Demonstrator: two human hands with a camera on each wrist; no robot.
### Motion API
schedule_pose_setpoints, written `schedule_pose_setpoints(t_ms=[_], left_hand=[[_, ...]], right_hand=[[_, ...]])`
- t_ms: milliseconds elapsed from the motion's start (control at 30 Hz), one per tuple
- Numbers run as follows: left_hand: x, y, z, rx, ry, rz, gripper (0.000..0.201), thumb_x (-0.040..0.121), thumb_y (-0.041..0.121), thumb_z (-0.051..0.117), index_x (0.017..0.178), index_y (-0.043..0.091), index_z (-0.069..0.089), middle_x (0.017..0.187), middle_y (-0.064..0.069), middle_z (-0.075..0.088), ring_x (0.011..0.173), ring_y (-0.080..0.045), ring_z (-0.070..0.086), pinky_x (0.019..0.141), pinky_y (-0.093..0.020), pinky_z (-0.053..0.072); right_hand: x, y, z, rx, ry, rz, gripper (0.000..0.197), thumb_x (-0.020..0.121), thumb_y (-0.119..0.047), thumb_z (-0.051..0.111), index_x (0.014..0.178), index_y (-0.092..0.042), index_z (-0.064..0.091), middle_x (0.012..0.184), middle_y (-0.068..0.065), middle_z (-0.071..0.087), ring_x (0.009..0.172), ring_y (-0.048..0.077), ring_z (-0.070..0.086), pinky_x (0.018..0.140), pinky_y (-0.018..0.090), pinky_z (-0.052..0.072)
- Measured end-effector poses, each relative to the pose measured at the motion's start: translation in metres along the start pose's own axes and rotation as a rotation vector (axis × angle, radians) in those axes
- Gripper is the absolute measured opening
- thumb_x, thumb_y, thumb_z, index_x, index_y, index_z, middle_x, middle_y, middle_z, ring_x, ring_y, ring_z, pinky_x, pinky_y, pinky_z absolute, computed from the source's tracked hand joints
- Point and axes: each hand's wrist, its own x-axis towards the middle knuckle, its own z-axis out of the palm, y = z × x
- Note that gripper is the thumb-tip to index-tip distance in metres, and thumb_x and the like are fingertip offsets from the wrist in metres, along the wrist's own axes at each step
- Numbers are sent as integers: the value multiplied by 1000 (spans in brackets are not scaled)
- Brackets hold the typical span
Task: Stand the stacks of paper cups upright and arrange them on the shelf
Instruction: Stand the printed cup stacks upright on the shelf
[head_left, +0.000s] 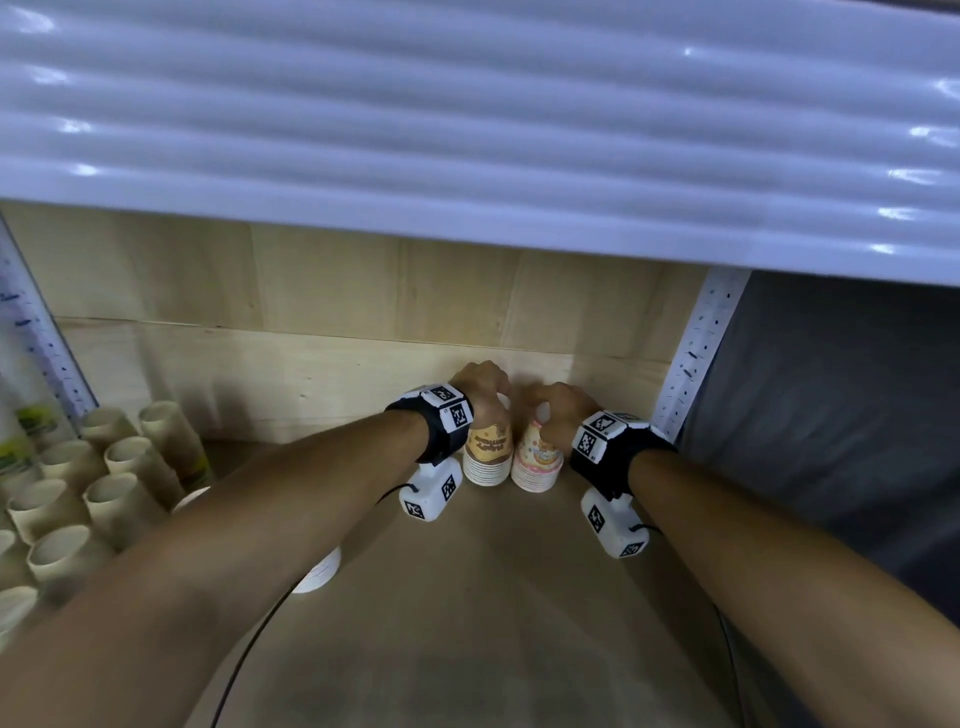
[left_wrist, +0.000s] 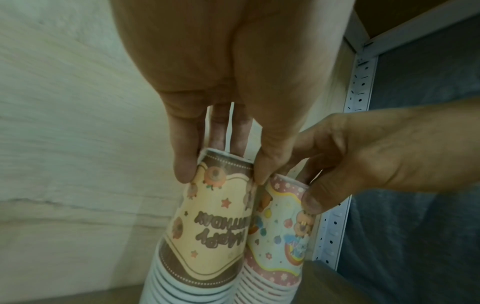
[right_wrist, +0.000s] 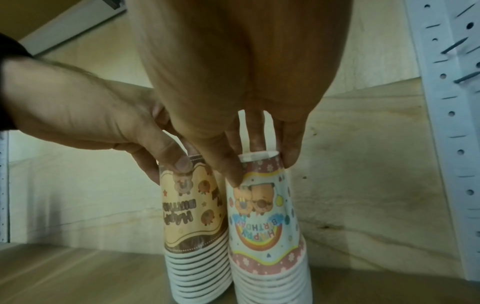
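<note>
Two stacks of printed paper cups stand upside down, side by side and touching, at the back right of the wooden shelf (head_left: 467, 597). The brown and cream stack (head_left: 487, 452) (left_wrist: 207, 236) (right_wrist: 193, 226) is on the left. My left hand (head_left: 480, 384) (left_wrist: 221, 170) grips its top from above with fingertips and thumb. The pink rainbow stack (head_left: 537, 462) (left_wrist: 281, 236) (right_wrist: 265, 226) is on the right, and my right hand (head_left: 558, 405) (right_wrist: 262, 170) grips its top the same way.
Several plain beige cup stacks (head_left: 93, 493) stand at the shelf's left. A white cup stack (head_left: 322, 571) lies partly hidden under my left forearm. A white perforated post (head_left: 691, 353) rises right of the cups. A corrugated white shelf (head_left: 467, 130) overhangs above.
</note>
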Motion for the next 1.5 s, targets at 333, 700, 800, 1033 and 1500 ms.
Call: schedule_pose_setpoints(t_ms=[333, 700, 800, 1033, 1500], left_hand=[[9, -4, 6, 24, 4, 33, 50, 83, 26, 74, 130, 15, 61, 136, -5, 51, 121, -26, 52, 81, -26, 43], [6, -2, 4, 18, 14, 67, 54, 85, 25, 72, 134, 14, 55, 138, -6, 49, 125, -25, 48, 91, -27, 42], [0, -5, -3, -16, 29, 75, 54, 84, 27, 72, 134, 15, 55, 138, -7, 50, 124, -25, 50, 93, -28, 43], [-28, -7, -36, 15, 45, 41, 54, 83, 31, 74, 131, 20, 54, 139, -4, 46, 120, -24, 52, 88, -28, 44], [-136, -63, -119, 103, 123, -152, 44, 84, 32, 74, 124, 22, 59, 135, 1, 45, 119, -23, 50, 84, -28, 40]], right_hand=[[8, 4, 3, 99, 24, 8, 42, 88, -8, 56, 128, -20, 61, 126, 8, 63, 118, 27, 58, 97, 34, 49], [5, 8, 11, 48, 111, 44, 31, 77, -11, 57, 103, -26, 65, 105, 7, 61, 103, 27, 61, 80, 31, 52], [2, 7, 5, 13, 126, 38, 38, 77, -18, 58, 112, -32, 64, 113, 5, 60, 109, 26, 61, 87, 36, 54], [-14, -21, -16, -45, 131, 10, 37, 85, -18, 54, 121, -21, 62, 123, 9, 58, 112, 28, 57, 93, 38, 52], [-38, -135, -15, 24, 85, -90, 43, 79, -20, 61, 119, -35, 59, 132, -3, 51, 119, 19, 52, 85, 24, 41]])
